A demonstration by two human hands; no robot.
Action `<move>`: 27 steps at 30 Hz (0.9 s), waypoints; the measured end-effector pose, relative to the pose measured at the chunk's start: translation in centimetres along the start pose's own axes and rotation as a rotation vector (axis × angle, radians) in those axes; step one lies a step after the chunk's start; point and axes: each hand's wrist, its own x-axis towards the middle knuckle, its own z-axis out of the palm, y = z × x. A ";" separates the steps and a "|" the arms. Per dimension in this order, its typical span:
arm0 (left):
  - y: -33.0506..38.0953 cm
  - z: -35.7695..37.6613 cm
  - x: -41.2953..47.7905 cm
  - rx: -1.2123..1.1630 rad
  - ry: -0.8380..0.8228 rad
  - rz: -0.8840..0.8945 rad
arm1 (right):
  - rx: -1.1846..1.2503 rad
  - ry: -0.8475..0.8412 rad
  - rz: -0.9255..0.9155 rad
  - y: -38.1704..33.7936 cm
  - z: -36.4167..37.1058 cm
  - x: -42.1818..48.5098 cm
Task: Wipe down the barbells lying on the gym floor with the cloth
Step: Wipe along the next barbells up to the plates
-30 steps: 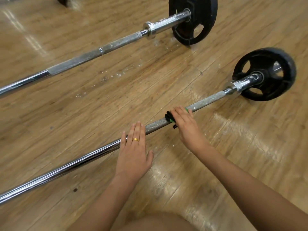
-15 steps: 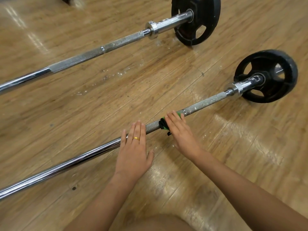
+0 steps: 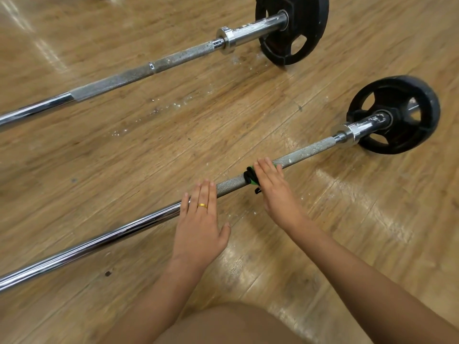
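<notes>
Since half a second ago, the cloth (image 3: 249, 175) and the right hand (image 3: 274, 192) pressed on it have been slid a little way up the bar toward 2 o'clock, away from the left hand (image 3: 198, 227), which has been kept in place. A green and black cloth is seen wrapped on the knurled part of the near barbell (image 3: 308, 151), mostly covered by the right hand, with only its left edge and a small black end below the bar exposed. Straight fingers (image 3: 267, 163) are laid across cloth and bar, their tips reaching past the far side; the thumb is hidden. From the left hand, the cloth lies at about 1 o'clock, near but apart, with a bare stretch of knurling between. The left hand is laid flat and spread over the bar where knurling meets smooth chrome, a gold ring (image 3: 202, 206) worn on one finger. The two hands are apart, both on the same bar. At 2 o'clock from the cloth, a black plate (image 3: 397, 115) is carried on the bar's end. At 11 o'clock, well apart, a second barbell (image 3: 119, 80) with its own black plate (image 3: 298, 28) is laid roughly parallel on the wooden floor (image 3: 124, 157), with white specks (image 3: 173, 105) scattered between the bars.
</notes>
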 end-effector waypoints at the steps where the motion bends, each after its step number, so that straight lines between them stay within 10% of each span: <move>1: 0.1 0.0 -0.2 -0.012 -0.003 -0.001 | 0.027 0.000 0.032 -1.0 0.3 -0.3; 27: 2.9 0.4 -5.4 -0.069 -0.040 0.062 | -0.062 -0.128 0.021 1.4 -2.5 -3.6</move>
